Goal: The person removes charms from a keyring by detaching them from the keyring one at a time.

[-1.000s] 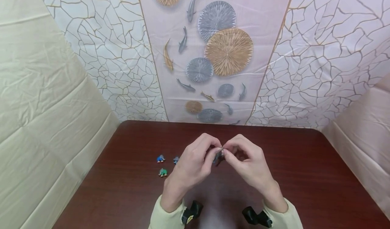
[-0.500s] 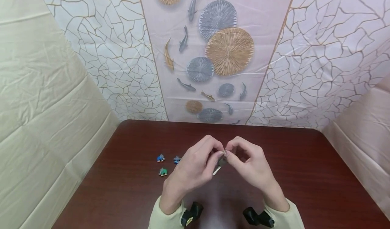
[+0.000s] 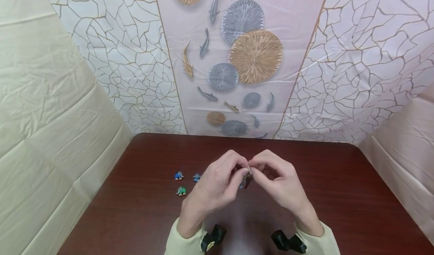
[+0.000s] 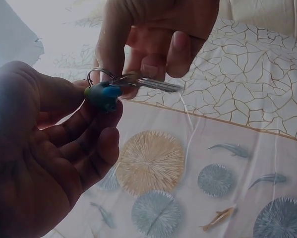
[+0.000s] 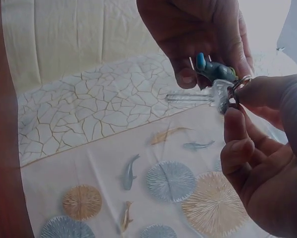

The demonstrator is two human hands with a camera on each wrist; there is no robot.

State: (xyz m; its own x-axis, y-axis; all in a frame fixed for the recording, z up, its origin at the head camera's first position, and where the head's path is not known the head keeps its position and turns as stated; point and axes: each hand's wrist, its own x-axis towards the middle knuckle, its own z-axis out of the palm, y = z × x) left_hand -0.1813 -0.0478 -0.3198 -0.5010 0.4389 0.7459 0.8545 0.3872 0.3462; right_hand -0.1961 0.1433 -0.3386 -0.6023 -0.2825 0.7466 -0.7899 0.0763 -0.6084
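Note:
Both hands meet over the middle of the table with their fingertips close together. My left hand (image 3: 214, 183) pinches a small grey-and-blue animal figure (image 4: 102, 95) between thumb and finger, right beside a metal key ring (image 4: 94, 75). On the other side of the ring, my right hand (image 3: 279, 179) pinches it. In the right wrist view, a silver key (image 5: 218, 94) hangs on the ring (image 5: 241, 83), its blade pointing left, with the figure (image 5: 217, 71) just above. Fingers partly hide the join between figure and ring.
On the dark wooden table (image 3: 135, 209), left of the hands, lie a small blue figure (image 3: 178, 176), a green one (image 3: 181, 191) and another blue one (image 3: 196, 177) partly near the left hand. A patterned cloth (image 3: 237, 108) hangs behind the table.
The key and figure below the fingers have turned: the key's blade showed pointing down half a second ago, and now sits bunched under the ring. Both hands stay nearly in place.

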